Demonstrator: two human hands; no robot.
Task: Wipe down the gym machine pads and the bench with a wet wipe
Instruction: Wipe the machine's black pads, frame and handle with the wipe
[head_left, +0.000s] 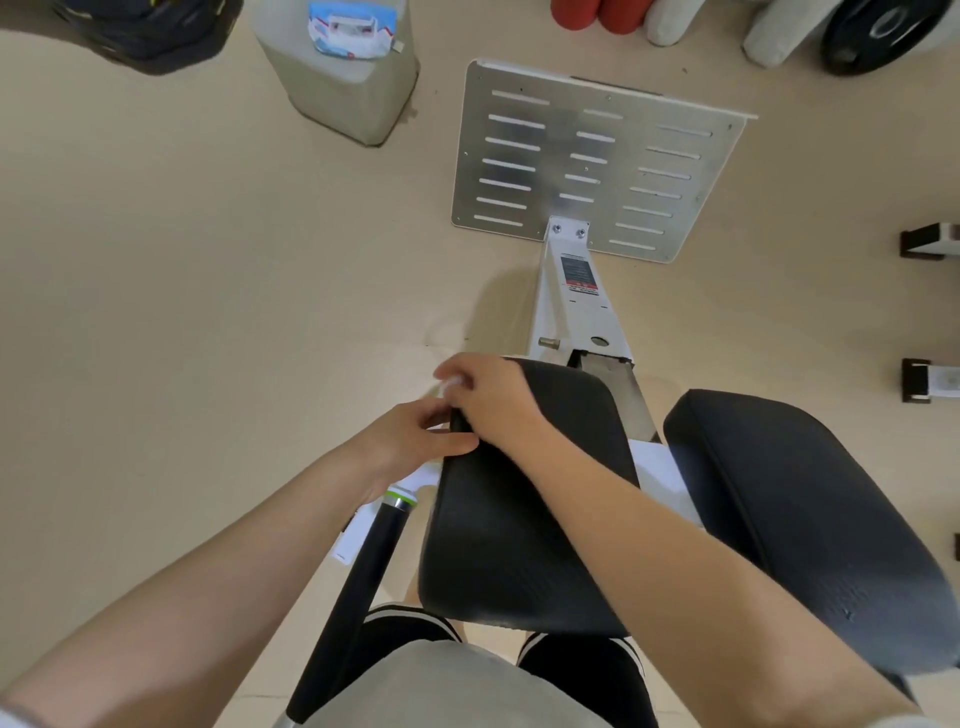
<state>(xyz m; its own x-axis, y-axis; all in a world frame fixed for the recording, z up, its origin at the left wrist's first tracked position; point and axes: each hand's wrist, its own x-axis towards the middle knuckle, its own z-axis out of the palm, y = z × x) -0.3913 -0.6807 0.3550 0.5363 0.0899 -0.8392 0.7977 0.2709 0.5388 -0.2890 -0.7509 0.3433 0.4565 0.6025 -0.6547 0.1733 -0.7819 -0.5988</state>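
Both hands are met at the far left corner of the left pad (524, 499). The right hand (488, 397) is curled over that corner with a bunched white wet wipe (451, 382) pinched under its fingers; the left hand (415, 441) is curled against the pad's edge just beside it, apparently steadying the pad, though what it grips cannot be told.

Handling, as judged: the wipe is light, limp and damp, likely to bunch or slide unless pressed flat under the fingers. The pad is fixed, firm-cushioned vinyl, and is expected to turn slick once wetted.

A second black pad (789, 519) lies to the right of the hands, apart from the first. A black handle (363, 582) with a green ring runs just below the left hand and crowds strokes along that edge. A metal footplate (587, 161) stands well beyond the hands. A wipe packet (350, 28) rests on a grey block (343, 88), far ahead and to the left.
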